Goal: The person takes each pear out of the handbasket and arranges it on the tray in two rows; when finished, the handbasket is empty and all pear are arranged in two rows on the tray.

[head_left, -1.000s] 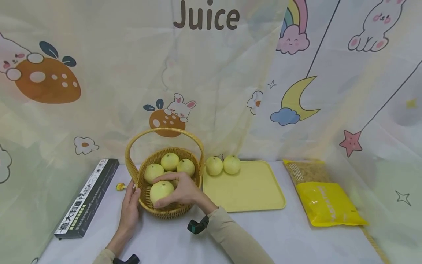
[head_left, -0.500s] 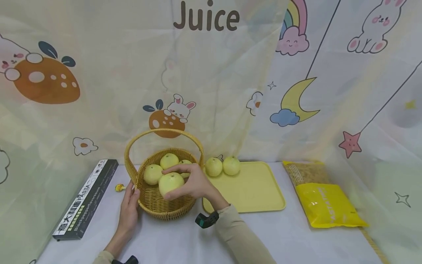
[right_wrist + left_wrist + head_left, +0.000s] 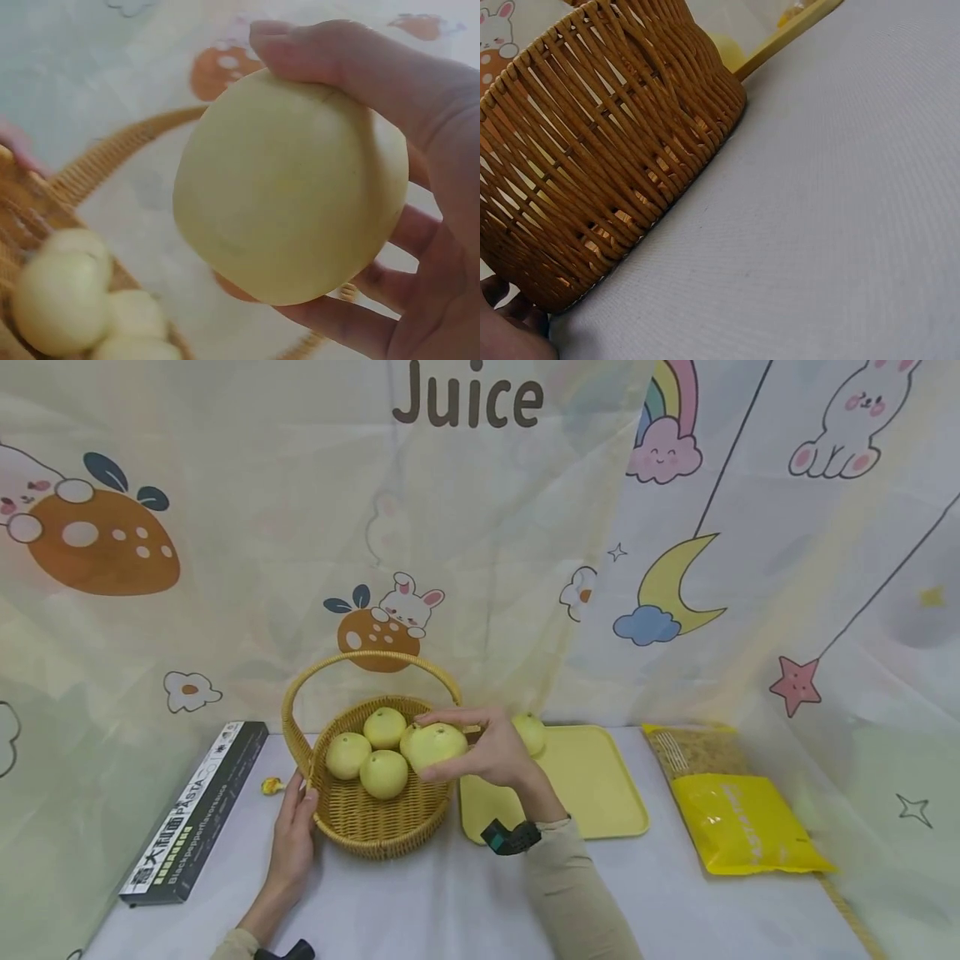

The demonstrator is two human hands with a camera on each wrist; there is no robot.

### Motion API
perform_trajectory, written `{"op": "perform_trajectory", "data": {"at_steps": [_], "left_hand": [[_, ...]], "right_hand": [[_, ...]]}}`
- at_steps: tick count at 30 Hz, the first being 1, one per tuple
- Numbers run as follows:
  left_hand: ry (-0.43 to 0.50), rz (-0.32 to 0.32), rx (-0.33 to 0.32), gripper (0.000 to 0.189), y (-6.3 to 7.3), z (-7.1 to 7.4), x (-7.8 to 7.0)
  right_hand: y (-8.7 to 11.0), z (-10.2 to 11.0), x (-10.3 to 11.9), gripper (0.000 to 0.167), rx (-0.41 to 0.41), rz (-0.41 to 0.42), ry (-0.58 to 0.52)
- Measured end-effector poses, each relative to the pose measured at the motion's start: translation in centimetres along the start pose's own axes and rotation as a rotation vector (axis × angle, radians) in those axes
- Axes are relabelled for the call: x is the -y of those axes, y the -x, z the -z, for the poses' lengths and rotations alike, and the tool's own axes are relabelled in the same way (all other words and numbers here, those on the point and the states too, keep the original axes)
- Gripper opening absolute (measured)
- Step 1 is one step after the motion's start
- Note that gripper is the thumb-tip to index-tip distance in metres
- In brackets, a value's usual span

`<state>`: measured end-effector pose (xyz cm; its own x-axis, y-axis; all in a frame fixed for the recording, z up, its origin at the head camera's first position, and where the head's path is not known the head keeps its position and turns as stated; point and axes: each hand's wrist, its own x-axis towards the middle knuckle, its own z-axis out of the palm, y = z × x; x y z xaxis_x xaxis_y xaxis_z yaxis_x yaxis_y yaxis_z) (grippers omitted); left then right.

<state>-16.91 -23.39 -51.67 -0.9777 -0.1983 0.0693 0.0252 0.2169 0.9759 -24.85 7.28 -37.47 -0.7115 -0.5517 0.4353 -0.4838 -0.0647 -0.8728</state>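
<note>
In the head view my right hand (image 3: pixel 501 750) grips a round yellow-green fruit (image 3: pixel 440 746), thumb on one side and fingers on the other. It is over the right rim of the wicker basket (image 3: pixel 375 842). The right wrist view shows this pale, smooth fruit (image 3: pixel 289 187) large in the hand. Several like fruits (image 3: pixel 384 775) lie in the basket, one partly hidden behind the held fruit. My left hand (image 3: pixel 291 847) holds the basket's left side near the foot of its handle. In the left wrist view its bent fingers (image 3: pixel 521 307) are at the wicker wall, low down.
Right of the basket lies a yellow tray (image 3: pixel 592 793), with another fruit (image 3: pixel 531 733) at its back edge. A black pasta box (image 3: pixel 197 814) stands at the left, a small yellow item (image 3: pixel 272 786) near it. Yellow pasta bags (image 3: pixel 742 822) lie at the right.
My right hand has moved right and up with the held fruit, from inside the basket to its right rim, and now hides one tray fruit. My left hand stays put.
</note>
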Motion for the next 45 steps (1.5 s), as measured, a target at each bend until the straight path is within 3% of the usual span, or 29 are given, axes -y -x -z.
{"op": "perform_trajectory", "data": {"at_steps": [9,21,30,36,45], "left_hand": [[-0.011,-0.001,-0.003,0.061,0.2,0.0,0.0],[0.0,-0.008,-0.007,0.062,0.3,0.0,-0.1],[-0.008,-0.006,-0.004,0.061,0.1,0.1,-0.1],[0.004,-0.033,0.002,0.06,0.1,0.1,-0.4],[0.021,-0.029,0.008,0.06,0.2,0.0,-0.3]], "right_hand": [[1.4,5.0,0.1,0.059,-0.13,0.028,0.019],[3.7,10.4,-0.7,0.058,-0.356,-0.065,0.097],[6.2,14.4,-2.6,0.057,-0.49,-0.096,0.147],[7.3,15.8,-3.9,0.056,-0.536,-0.151,0.142],[8.1,16.6,-5.6,0.061,-0.564,-0.304,0.188]]}}
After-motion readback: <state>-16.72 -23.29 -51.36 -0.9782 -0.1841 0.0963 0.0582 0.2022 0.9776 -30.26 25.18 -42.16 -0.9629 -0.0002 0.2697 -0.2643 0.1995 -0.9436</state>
